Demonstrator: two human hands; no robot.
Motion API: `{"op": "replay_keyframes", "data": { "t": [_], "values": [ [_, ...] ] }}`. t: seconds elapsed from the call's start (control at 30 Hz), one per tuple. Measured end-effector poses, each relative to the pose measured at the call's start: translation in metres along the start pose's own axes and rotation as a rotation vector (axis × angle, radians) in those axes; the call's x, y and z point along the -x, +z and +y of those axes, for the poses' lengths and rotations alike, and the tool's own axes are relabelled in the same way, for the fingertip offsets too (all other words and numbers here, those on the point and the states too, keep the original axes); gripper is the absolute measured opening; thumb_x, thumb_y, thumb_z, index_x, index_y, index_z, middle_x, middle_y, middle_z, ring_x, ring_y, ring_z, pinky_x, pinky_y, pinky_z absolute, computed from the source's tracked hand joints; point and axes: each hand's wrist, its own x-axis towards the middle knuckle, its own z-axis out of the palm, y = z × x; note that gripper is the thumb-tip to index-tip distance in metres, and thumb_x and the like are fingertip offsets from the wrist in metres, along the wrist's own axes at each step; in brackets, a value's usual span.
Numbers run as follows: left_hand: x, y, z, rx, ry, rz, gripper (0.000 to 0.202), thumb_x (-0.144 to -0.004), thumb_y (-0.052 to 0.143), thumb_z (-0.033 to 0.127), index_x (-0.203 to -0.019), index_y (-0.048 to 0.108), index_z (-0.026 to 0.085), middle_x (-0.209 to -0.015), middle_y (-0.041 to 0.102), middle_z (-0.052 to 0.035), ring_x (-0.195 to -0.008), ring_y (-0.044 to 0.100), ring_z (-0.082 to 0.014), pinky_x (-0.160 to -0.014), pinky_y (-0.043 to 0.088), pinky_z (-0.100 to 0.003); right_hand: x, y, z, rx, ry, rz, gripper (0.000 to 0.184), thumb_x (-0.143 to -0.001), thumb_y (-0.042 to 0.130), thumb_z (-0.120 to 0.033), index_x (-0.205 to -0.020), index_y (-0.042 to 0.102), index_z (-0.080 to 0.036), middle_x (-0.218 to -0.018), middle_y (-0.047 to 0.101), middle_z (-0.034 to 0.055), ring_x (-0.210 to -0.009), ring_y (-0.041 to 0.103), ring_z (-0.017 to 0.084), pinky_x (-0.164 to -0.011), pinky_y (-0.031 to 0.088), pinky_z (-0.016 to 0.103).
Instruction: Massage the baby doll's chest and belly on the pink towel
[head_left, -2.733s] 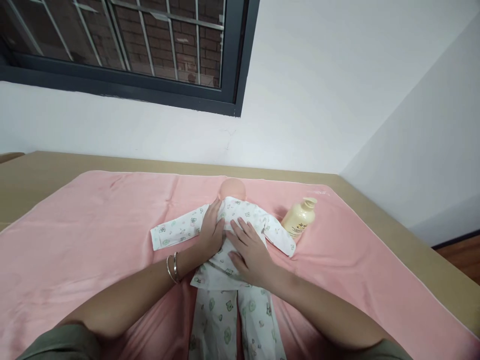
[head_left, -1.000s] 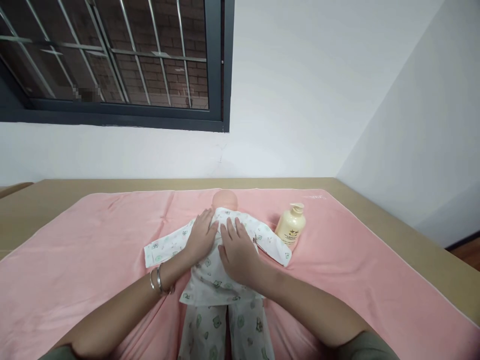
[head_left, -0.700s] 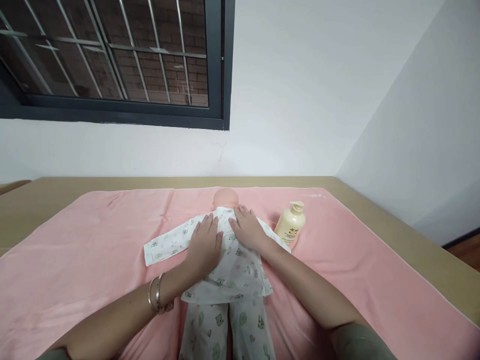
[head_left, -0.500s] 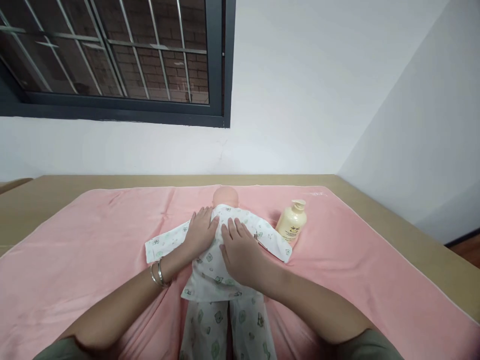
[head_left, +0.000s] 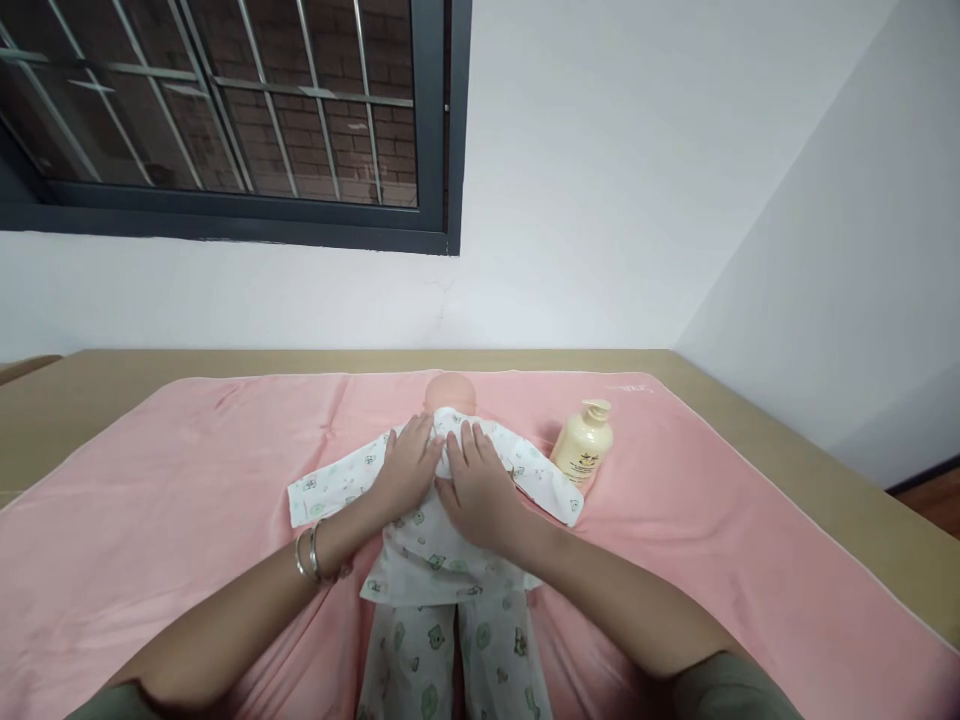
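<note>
A baby doll (head_left: pixel 450 392) lies on a pink blanket, its bald head toward the wall and no face showing. It wears a white printed long-sleeved top (head_left: pixel 420 560) and matching trousers (head_left: pixel 491 650), with the sleeves spread to both sides. My left hand (head_left: pixel 411 465) rests flat on the upper left of the top's back, fingers extended. Beside it, my right hand (head_left: pixel 480 495) lies flat on the upper back, fingers stretched toward the head. The two thumbs are close together. Neither hand grasps anything.
A cream pump bottle (head_left: pixel 585 440) stands by the right sleeve cuff. The pink blanket (head_left: pixel 697 540) covers much of the tan table (head_left: pixel 780 430). Behind are a white wall (head_left: pixel 570 250) and a dark-framed barred window (head_left: pixel 442 150).
My right hand has slid a little up the doll's back, toward the head. My left hand has shifted slightly to the right. The doll and bottle stay in place.
</note>
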Motion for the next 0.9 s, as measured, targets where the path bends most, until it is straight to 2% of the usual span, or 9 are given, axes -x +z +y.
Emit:
{"op": "replay_keyframes", "data": {
  "t": [0.07, 0.13, 0.3, 0.4, 0.47, 0.57, 0.67, 0.77, 0.9],
  "values": [
    [-0.014, -0.001, -0.009, 0.036, -0.055, 0.013, 0.054, -0.098, 0.022, 0.04, -0.14, 0.042, 0.014, -0.146, 0.046, -0.0173, -0.141, 0.035, -0.0294, -0.114, 0.025, -0.058, 0.01, -0.003, -0.012, -0.027, -0.049, 0.015, 0.058, -0.094, 0.042, -0.029, -0.146, 0.035, -0.004, -0.153, 0.03, 0.0227, -0.145, 0.016, 0.038, -0.114, 0.024, 0.055],
    [-0.015, 0.002, -0.012, 0.045, -0.065, 0.02, 0.054, -0.098, 0.022, 0.04, -0.139, 0.044, 0.013, -0.146, 0.046, -0.0173, -0.141, 0.036, -0.0283, -0.116, 0.025, -0.054, 0.008, -0.006, -0.012, -0.06, -0.056, 0.009, 0.055, -0.095, 0.039, -0.028, -0.146, 0.036, -0.006, -0.153, 0.033, 0.0203, -0.145, 0.017, 0.036, -0.114, 0.025, 0.055],
    [0.022, 0.015, 0.008, -0.028, 0.056, 0.06, 0.057, -0.096, 0.031, 0.038, -0.142, 0.038, 0.007, -0.151, 0.037, -0.0203, -0.145, 0.025, -0.0332, -0.116, 0.023, -0.055, -0.031, -0.006, 0.027, -0.123, 0.108, -0.005, 0.047, -0.096, 0.033, -0.021, -0.138, 0.047, -0.004, -0.147, 0.041, 0.0216, -0.141, 0.031, 0.031, -0.114, 0.027, 0.051],
    [0.035, 0.016, 0.021, -0.035, 0.131, 0.062, 0.056, -0.094, 0.036, 0.038, -0.144, 0.037, 0.012, -0.153, 0.035, -0.0182, -0.145, 0.023, -0.0347, -0.115, 0.022, -0.058, -0.043, -0.004, 0.042, -0.127, 0.166, -0.012, 0.045, -0.094, 0.03, -0.015, -0.133, 0.052, -0.009, -0.143, 0.049, 0.017, -0.138, 0.036, 0.027, -0.114, 0.027, 0.049],
    [0.03, 0.012, 0.021, -0.006, 0.114, 0.071, 0.052, -0.095, 0.035, 0.037, -0.143, 0.039, 0.016, -0.149, 0.041, -0.0168, -0.143, 0.029, -0.0339, -0.114, 0.022, -0.06, -0.037, -0.004, 0.035, -0.093, 0.147, -0.018, 0.046, -0.094, 0.031, -0.015, -0.134, 0.051, -0.007, -0.142, 0.049, 0.0187, -0.137, 0.037, 0.028, -0.114, 0.027, 0.05],
    [0.007, 0.002, 0.011, 0.067, 0.032, 0.059, 0.048, -0.096, 0.03, 0.038, -0.139, 0.043, 0.02, -0.141, 0.052, -0.0147, -0.136, 0.041, -0.0307, -0.113, 0.023, -0.06, -0.012, -0.011, 0.008, -0.038, 0.07, -0.033, 0.048, -0.094, 0.036, -0.02, -0.137, 0.047, -0.003, -0.144, 0.045, 0.0233, -0.139, 0.034, 0.031, -0.112, 0.031, 0.048],
    [-0.01, -0.002, -0.002, 0.12, -0.004, 0.017, 0.048, -0.095, 0.028, 0.039, -0.133, 0.049, 0.019, -0.135, 0.057, -0.0119, -0.131, 0.046, -0.027, -0.113, 0.028, -0.054, 0.007, -0.023, -0.012, -0.061, 0.025, -0.063, 0.048, -0.093, 0.039, -0.025, -0.137, 0.05, -0.01, -0.143, 0.049, 0.0176, -0.138, 0.036, 0.031, -0.108, 0.038, 0.045],
    [-0.01, 0.002, -0.006, 0.101, -0.036, 0.033, 0.05, -0.094, 0.03, 0.04, -0.135, 0.048, 0.016, -0.136, 0.056, -0.0135, -0.13, 0.046, -0.0278, -0.113, 0.029, -0.051, 0.002, -0.028, -0.009, -0.113, 0.078, -0.04, 0.049, -0.094, 0.037, -0.027, -0.139, 0.048, -0.012, -0.145, 0.048, 0.0142, -0.137, 0.039, 0.028, -0.108, 0.04, 0.044],
    [0.004, 0.011, 0.0, 0.041, -0.052, 0.069, 0.054, -0.094, 0.031, 0.039, -0.141, 0.041, 0.012, -0.145, 0.046, -0.0175, -0.139, 0.036, -0.0311, -0.115, 0.023, -0.053, -0.019, -0.013, 0.014, -0.111, 0.191, 0.011, 0.056, -0.097, 0.035, -0.033, -0.142, 0.041, 0.0, -0.15, 0.038, 0.0215, -0.143, 0.029, 0.031, -0.115, 0.03, 0.047]
  ]
}}
